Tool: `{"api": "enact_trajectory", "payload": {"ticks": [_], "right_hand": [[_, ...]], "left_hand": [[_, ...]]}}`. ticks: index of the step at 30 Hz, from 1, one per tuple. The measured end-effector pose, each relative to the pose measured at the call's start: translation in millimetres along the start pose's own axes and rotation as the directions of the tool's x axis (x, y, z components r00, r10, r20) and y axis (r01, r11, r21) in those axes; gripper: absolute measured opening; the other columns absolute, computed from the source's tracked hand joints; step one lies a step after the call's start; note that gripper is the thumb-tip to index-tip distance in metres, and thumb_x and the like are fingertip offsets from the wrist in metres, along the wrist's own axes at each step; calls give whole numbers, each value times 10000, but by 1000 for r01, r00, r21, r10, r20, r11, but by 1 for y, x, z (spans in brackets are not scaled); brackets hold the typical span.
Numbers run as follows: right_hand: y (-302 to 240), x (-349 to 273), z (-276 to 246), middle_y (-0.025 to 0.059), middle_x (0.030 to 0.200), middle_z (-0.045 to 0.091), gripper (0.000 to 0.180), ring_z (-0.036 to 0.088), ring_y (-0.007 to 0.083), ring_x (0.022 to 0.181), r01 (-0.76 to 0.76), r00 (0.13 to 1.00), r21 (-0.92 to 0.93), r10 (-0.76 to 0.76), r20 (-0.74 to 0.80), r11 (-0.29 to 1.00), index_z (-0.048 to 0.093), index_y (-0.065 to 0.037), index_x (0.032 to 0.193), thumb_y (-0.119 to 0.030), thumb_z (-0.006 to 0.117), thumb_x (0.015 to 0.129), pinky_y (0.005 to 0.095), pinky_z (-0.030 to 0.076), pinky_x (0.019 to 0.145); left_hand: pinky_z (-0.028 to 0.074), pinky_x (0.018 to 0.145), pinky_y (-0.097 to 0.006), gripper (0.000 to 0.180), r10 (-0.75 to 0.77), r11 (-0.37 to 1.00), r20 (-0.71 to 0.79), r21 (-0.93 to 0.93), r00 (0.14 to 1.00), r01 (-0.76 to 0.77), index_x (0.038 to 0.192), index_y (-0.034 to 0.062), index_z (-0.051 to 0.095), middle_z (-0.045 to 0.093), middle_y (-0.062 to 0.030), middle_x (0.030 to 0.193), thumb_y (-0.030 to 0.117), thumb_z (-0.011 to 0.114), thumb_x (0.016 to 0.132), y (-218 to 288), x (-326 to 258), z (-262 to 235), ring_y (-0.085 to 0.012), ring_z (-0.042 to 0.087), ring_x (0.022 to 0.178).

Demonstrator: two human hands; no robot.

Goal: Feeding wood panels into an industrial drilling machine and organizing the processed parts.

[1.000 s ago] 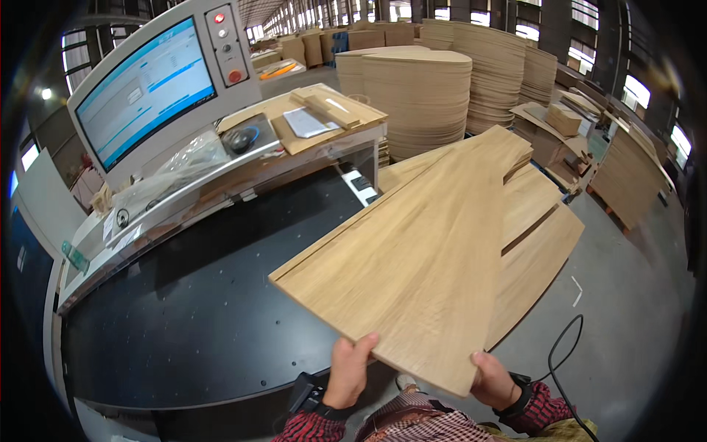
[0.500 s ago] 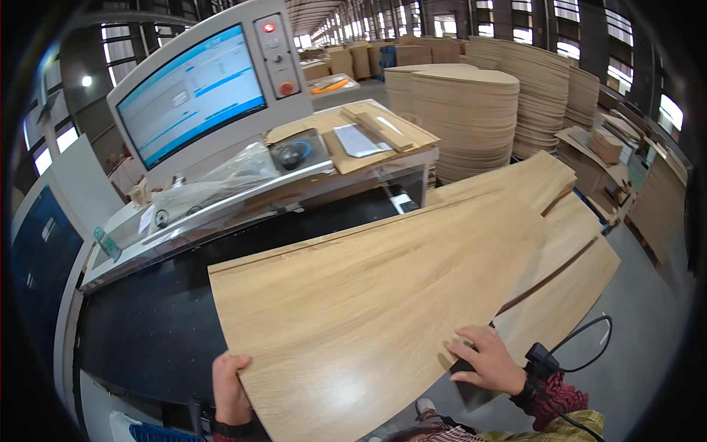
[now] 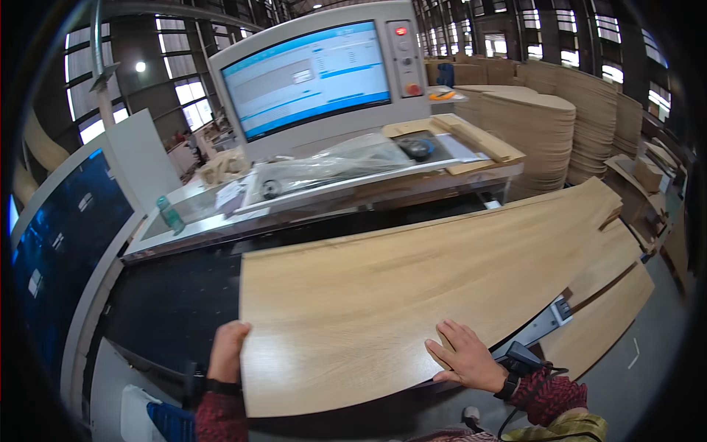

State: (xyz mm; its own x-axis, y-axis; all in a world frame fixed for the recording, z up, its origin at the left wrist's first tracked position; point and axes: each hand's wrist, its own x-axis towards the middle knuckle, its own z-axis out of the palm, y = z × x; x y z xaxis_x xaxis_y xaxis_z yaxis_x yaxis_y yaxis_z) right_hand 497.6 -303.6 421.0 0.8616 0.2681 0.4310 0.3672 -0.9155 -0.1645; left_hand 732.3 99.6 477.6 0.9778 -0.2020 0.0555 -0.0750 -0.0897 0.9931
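Observation:
A large wood-grain board with a straight far edge and a curved near edge lies over a black machine bed. My left hand is closed round the board's left edge, its fingertips partly hidden. My right hand rests on the board by the curved near edge, its fingers spread and the thumb apart. To the right, more wood-grain boards lie lower, partly covered by the first one. A metal bar shows between them.
Behind the bed stands a console with a lit screen and a red button. Its ledge holds clear plastic film, a dark mouse and a green bottle. Tall stacks of cut panels stand at the back right.
The view has turned left, so the console appears farther right. The board now looks flatter over the bed. My right hand's fingers lie flatter on it, while my left hand still grips its edge.

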Motion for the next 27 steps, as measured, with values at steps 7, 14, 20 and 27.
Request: {"api": "enact_trajectory", "payload": {"ticks": [7, 14, 20, 27], "right_hand": [[-60, 75, 138, 345, 1300, 378, 647, 346, 476, 1239, 76, 989, -61, -67, 130, 995, 456, -40, 1301, -498, 538, 851, 517, 295, 1027], [-120, 199, 208, 372, 1326, 333, 708, 328, 489, 1253, 245, 946, 24, -245, 212, 969, 405, -11, 1329, -487, 566, 830, 503, 281, 1053], [-173, 285, 267, 369, 1341, 313, 697, 318, 481, 1263, 366, 905, 119, -383, 185, 923, 413, -2, 1319, -487, 558, 839, 501, 293, 1042], [-266, 402, 345, 355, 1339, 327, 717, 310, 476, 1268, 426, 881, 136, -444, 161, 895, 413, 47, 1299, -519, 499, 868, 495, 279, 1050]], "left_hand": [[324, 1035, -450, 550, 309, 712, 116, 630, 944, -311, 1275, -77, 420, 443, -294, 1299, 177, 580, 813, -103, -48, -17, -421, 413, 1233], [239, 1034, -537, 479, 285, 408, 228, 850, 931, -333, 1268, 62, 495, 398, -184, 1386, 317, 555, 867, -157, -56, -60, -379, 328, 1295], [208, 1061, -562, 514, 221, 403, 57, 904, 974, -144, 1325, 91, 446, 337, -101, 1452, 298, 550, 866, -170, -15, -160, -334, 246, 1361], [231, 1056, -550, 577, 170, 467, -159, 882, 973, 62, 1333, 49, 420, 302, -193, 1446, 299, 586, 839, -186, 28, -281, -389, 206, 1360]]}}
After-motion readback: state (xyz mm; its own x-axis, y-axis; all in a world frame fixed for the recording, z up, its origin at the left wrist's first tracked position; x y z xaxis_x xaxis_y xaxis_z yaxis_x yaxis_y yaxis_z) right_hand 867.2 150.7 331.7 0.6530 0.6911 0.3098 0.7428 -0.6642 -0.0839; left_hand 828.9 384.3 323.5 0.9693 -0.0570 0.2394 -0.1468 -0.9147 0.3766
